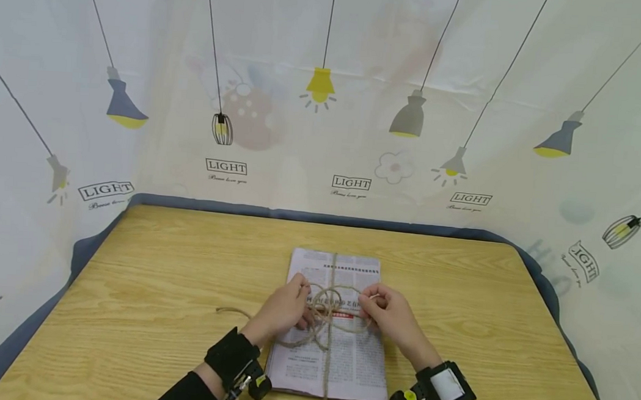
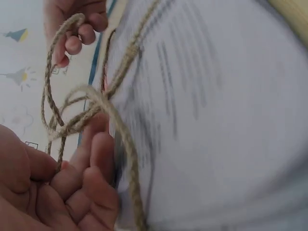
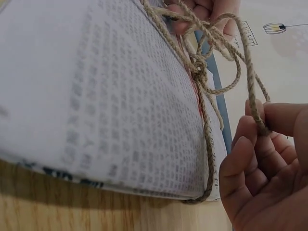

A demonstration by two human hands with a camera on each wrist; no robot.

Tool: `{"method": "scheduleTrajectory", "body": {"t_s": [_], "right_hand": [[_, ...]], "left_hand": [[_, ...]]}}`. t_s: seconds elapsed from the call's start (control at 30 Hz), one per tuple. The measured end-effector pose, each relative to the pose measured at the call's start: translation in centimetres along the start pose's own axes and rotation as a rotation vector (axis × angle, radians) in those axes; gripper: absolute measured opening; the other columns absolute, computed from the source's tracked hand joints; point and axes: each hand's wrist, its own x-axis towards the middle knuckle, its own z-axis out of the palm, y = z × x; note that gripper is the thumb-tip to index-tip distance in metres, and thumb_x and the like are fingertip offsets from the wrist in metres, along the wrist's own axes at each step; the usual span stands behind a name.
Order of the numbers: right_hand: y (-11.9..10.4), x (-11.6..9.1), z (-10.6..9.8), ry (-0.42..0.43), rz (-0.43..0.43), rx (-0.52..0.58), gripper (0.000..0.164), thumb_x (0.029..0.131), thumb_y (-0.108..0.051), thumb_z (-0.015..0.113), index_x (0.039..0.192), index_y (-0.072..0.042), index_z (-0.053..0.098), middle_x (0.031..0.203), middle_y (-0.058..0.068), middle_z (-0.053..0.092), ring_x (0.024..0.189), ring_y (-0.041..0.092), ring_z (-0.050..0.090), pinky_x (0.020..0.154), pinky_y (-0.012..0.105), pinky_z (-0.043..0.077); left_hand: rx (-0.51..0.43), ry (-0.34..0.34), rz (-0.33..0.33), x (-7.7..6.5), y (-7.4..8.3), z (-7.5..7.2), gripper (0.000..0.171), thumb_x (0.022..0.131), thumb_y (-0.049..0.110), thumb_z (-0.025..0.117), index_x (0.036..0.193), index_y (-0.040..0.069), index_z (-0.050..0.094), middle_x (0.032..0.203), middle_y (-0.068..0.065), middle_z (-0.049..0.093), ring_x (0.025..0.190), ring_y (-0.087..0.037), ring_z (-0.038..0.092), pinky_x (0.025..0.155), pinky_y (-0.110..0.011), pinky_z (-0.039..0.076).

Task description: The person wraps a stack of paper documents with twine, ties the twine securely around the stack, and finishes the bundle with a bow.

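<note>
A stack of newspapers point(image 1: 351, 361) lies on the table, bound lengthwise and across by jute twine point(image 3: 210, 159). Over the middle of the stack the twine forms a knot with loose loops, clearest in the right wrist view. My left hand point(image 1: 283, 308) pinches a strand left of the knot between thumb and fingers point(image 2: 103, 192). On the other side my right hand point(image 1: 391, 311) pinches a loop of the twine, holding it raised off the paper. One loose twine end point(image 1: 231, 310) trails left past the left wrist onto the table.
The wooden table point(image 1: 156, 275) extends on all sides of the stack. Behind it hangs a pale cloth point(image 1: 277, 179) printed with lamps, with a dark blue border along the table's edge. Bulky camera straps point(image 1: 234, 357) sit on both wrists.
</note>
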Motion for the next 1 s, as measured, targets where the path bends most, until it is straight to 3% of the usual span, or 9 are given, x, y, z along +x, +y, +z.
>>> {"method": "scheduleTrajectory", "body": {"t_s": [0.13, 0.43, 0.57, 0.73, 0.83, 1.0], "right_hand": [[0.2, 0.0, 0.0, -0.007, 0.006, 0.014, 0.021, 0.095, -0.026, 0.059, 0.100, -0.006, 0.060, 0.080, 0.019, 0.065, 0.064, 0.022, 0.056, 0.055, 0.029, 0.046], [0.4, 0.1, 0.4, -0.028, 0.005, 0.013, 0.017, 0.095, -0.021, 0.059, 0.100, -0.005, 0.060, 0.080, 0.016, 0.066, 0.068, 0.022, 0.059, 0.058, 0.030, 0.048], [0.6, 0.1, 0.3, 0.001, 0.029, 0.013, 0.018, 0.096, -0.023, 0.059, 0.099, -0.006, 0.060, 0.076, 0.014, 0.063, 0.065, 0.021, 0.056, 0.057, 0.030, 0.047], [0.3, 0.1, -0.1, 0.036, 0.073, 0.038, 0.027, 0.097, -0.028, 0.057, 0.103, -0.002, 0.061, 0.070, 0.010, 0.054, 0.062, 0.018, 0.048, 0.054, 0.028, 0.042], [0.2, 0.1, -0.4, 0.022, 0.114, 0.141, 0.035, 0.098, -0.031, 0.055, 0.110, 0.001, 0.060, 0.070, 0.004, 0.050, 0.064, 0.016, 0.050, 0.057, 0.029, 0.042], [0.8, 0.5, -1.2, -0.050, 0.179, 0.493, 0.044, 0.098, -0.033, 0.054, 0.120, 0.004, 0.051, 0.074, -0.001, 0.050, 0.067, 0.010, 0.055, 0.062, 0.024, 0.048]], "left_hand": [[-0.025, 0.011, -0.041, 0.2, 0.2, 0.6, 0.025, 0.106, 0.024, 0.026, 0.112, 0.008, 0.043, 0.076, -0.013, 0.061, 0.063, -0.025, 0.060, 0.055, -0.033, 0.044], [-0.087, 0.035, -0.043, 1.1, -0.2, 1.8, 0.023, 0.107, 0.025, 0.023, 0.103, 0.008, 0.037, 0.069, -0.006, 0.044, 0.047, -0.017, 0.045, 0.045, -0.029, 0.037], [0.079, 0.116, 0.035, 1.2, -0.6, 1.7, 0.021, 0.106, 0.023, 0.026, 0.101, 0.010, 0.042, 0.069, -0.003, 0.042, 0.050, -0.014, 0.043, 0.047, -0.027, 0.035], [0.292, 0.223, 0.170, 1.1, -1.0, 0.9, 0.024, 0.105, 0.023, 0.036, 0.087, 0.014, 0.048, 0.065, 0.000, 0.042, 0.053, -0.013, 0.040, 0.052, -0.027, 0.032], [0.318, 0.226, 0.215, 1.2, -1.4, 0.3, 0.028, 0.104, 0.026, 0.039, 0.080, 0.016, 0.048, 0.063, 0.001, 0.042, 0.052, -0.012, 0.040, 0.054, -0.027, 0.031], [0.340, 0.199, 0.245, 1.1, -2.2, -0.5, 0.027, 0.104, 0.029, 0.041, 0.082, 0.017, 0.051, 0.063, 0.002, 0.042, 0.053, -0.011, 0.039, 0.055, -0.027, 0.032]]}}
